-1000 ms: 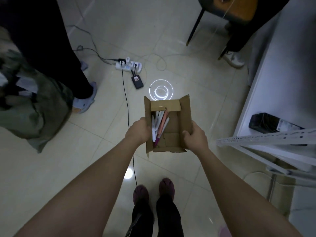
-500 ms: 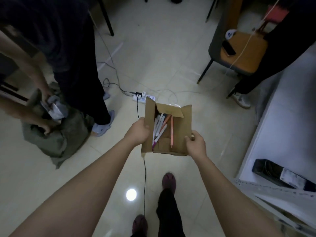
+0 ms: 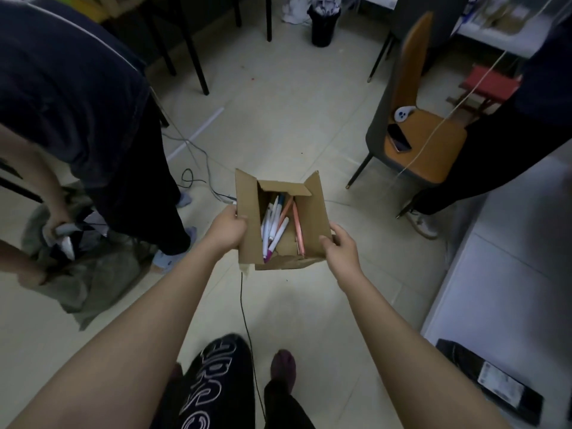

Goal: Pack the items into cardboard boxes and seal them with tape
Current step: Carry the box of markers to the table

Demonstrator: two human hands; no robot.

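I carry a small cardboard box in front of me above the tiled floor, its top flaps standing open. Several pens and markers, white, pink and orange, lie inside it. My left hand grips the box's left wall, fingers curled round the edge. My right hand holds the near right corner, thumb on the rim.
A person in dark clothes bends over a grey-green bag at the left. An orange chair with a phone stands at the right, another person beside it. A white table with a black package is at the right. Cables cross the floor.
The view has tilted up and forward as I walk; the box stays in both hands. The power strip has slipped behind the box, and the chair and far table legs have come into view.
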